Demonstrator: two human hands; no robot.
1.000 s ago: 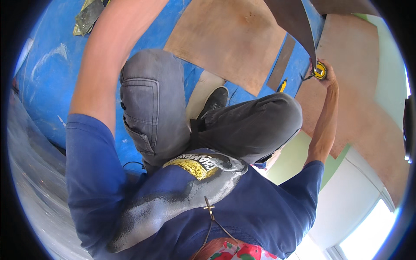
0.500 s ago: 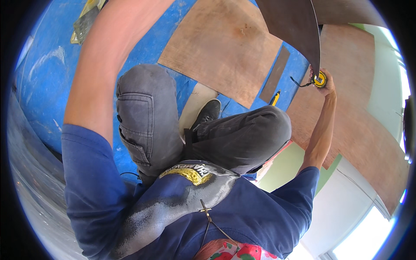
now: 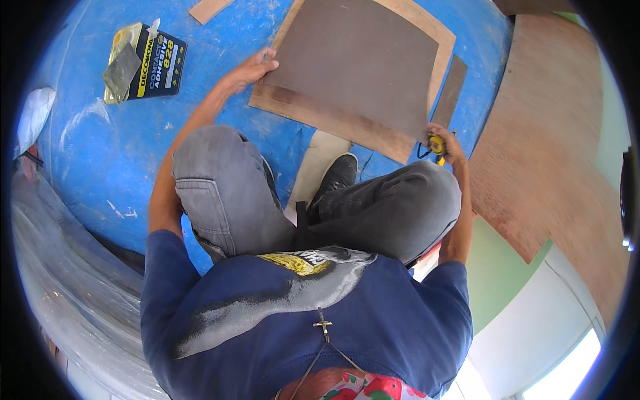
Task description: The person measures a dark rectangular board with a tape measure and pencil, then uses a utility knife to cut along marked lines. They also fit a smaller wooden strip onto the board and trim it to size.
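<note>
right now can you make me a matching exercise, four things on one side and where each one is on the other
Things:
1 tape measure
2 dark sheet
3 glue can
4 black shoe

Places:
A between the knees
B in the right hand
C far left on the blue floor
D under the left hand, on the brown board

Pairs: 1-B, 2-D, 3-C, 4-A

Dark brown flat laminate sheet (image 3: 363,63) on a lighter tan wooden board (image 3: 333,120). Bright blue floor covering (image 3: 220,33), scuffed white. Small yellow-and-black tool, perhaps a tape measure (image 3: 437,145). Black-and-yellow rectangular adhesive can (image 3: 157,63). Grey jeans (image 3: 227,193), navy printed shirt (image 3: 373,320).
</note>
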